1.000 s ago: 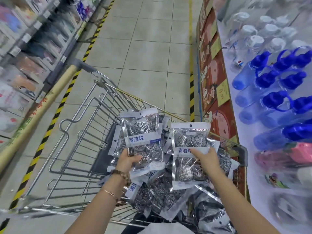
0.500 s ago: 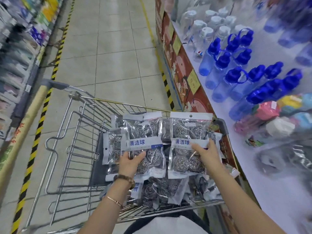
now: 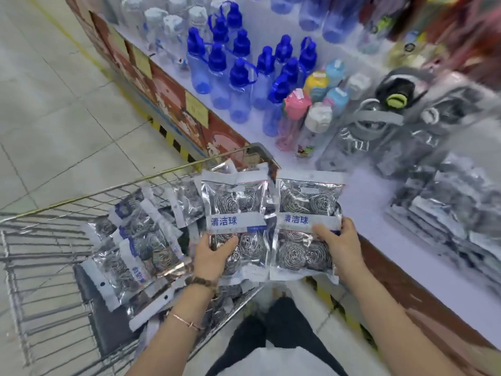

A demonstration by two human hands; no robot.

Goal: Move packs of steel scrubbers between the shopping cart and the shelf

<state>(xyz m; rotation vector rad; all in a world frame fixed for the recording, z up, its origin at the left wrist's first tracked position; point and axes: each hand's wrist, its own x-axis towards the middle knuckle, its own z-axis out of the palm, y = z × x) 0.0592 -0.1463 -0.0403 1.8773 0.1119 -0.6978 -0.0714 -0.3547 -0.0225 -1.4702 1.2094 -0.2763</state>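
Shiny silver packs are in both hands. The left hand (image 3: 217,253) holds one pack of steel scrubbers (image 3: 235,213) by its lower left corner, thumb on the front and fingers tucked behind. The right hand (image 3: 339,245) holds a second pack (image 3: 307,215) by its lower right edge in the same way. Both packs stand upright, side by side and just touching, with the blue writing facing up (easy to read that way). Gripping them low down leaves the tops free, so I think they can be slid flat onto a pile.

Below and to the left sits the shopping cart (image 3: 89,195), with more packs (image 3: 130,248) lying loose and jumbled inside it. The two held packs are lifted up over the cart's right corner, close to the shelf (image 3: 393,240).

On the shelf, to the right, there is a blurry stack of silver packs (image 3: 447,213) that look like the same kind. A bare patch of shelf lies between that stack and the hands. My guess is the two packs are on their way from the cart to that stack. Blue bottles (image 3: 238,85) stand farther back, well out of the way.
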